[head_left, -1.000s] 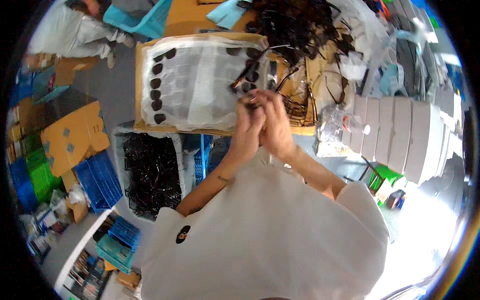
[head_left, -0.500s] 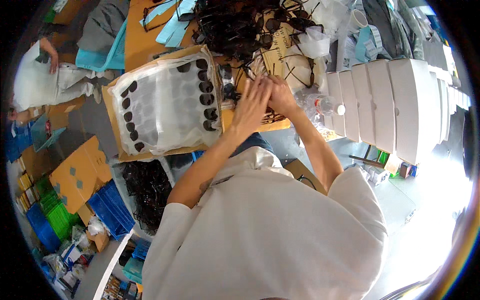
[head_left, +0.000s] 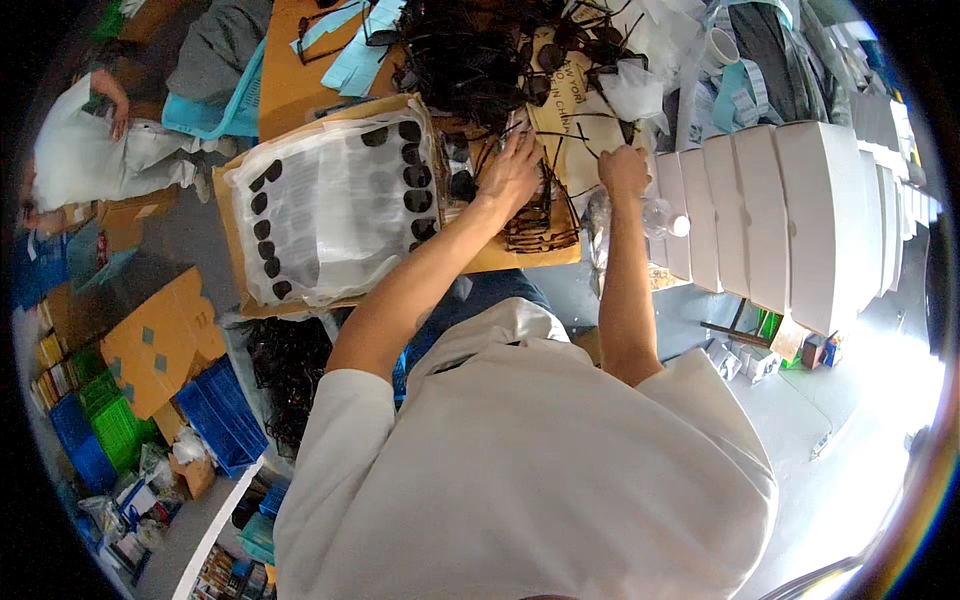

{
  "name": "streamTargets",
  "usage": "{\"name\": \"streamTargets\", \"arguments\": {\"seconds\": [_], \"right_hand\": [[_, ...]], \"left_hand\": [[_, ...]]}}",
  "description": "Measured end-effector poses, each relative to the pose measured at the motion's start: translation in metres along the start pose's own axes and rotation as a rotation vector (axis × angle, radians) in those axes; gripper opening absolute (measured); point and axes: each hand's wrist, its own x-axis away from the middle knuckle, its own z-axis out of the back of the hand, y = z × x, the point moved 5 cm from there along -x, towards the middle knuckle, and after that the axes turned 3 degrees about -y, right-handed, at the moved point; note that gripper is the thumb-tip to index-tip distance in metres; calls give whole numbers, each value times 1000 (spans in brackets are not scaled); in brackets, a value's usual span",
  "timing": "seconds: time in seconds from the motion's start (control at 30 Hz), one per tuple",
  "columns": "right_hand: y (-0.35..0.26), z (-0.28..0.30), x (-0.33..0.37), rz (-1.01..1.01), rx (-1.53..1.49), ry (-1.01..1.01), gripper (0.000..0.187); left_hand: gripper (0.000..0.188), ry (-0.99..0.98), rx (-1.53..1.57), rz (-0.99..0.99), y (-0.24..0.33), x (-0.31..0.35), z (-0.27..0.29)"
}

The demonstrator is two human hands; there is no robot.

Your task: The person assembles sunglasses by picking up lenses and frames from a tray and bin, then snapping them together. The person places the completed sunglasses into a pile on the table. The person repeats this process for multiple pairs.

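Note:
My left hand (head_left: 510, 178) reaches over the table with its fingers stretched out, lying by a small clear plastic piece (head_left: 517, 122) and dark glasses frames. Apart from it, to the right, my right hand (head_left: 625, 172) is closed on a pair of dark-framed sunglasses (head_left: 627, 131), whose thin arms stretch out to the left of it. A row of stacked brown glasses frames (head_left: 542, 240) lies between my hands, nearer the table edge. Beyond them is a large tangled heap of dark sunglasses (head_left: 460, 60).
Left of my hands, an open carton (head_left: 228, 215) holds sunglasses in white sleeves. On the right stand white boxes (head_left: 755, 210) in a row and a clear plastic bottle (head_left: 660, 220). Farther left are a light-blue basket (head_left: 215, 115) and another person's hand (head_left: 112, 100).
My hands have parted. The right one has moved right to the sunglasses and closed there; the left one stays near the plastic piece, slightly farther right.

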Motion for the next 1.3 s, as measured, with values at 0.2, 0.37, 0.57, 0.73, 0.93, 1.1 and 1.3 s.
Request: {"name": "streamTargets", "arguments": {"seconds": [0.2, 0.37, 0.57, 0.73, 0.93, 1.1, 1.3], "right_hand": [[-11, 84, 48, 151, -275, 6, 67], [-10, 128, 92, 240, -407, -41, 44], [-6, 142, 118, 545, -556, 409, 22], [-31, 135, 155, 680, -816, 35, 15], [-86, 116, 217, 1015, -1168, -425, 26], [-120, 97, 250, 1116, -1513, -794, 58], [-148, 49, 277, 758, -1096, -1414, 44]], "left_hand": [[22, 324, 263, -168, 10, 1, 25], [25, 442, 534, -125, 28, 0, 21], [30, 299, 642, 102, 27, 19, -21], [61, 278, 1379, 319, -12, 72, 25], [43, 1005, 2241, 432, -62, 150, 63], [41, 1333, 2105, 600, -95, 195, 52], [17, 1318, 1157, 317, -120, 251, 99]]}}
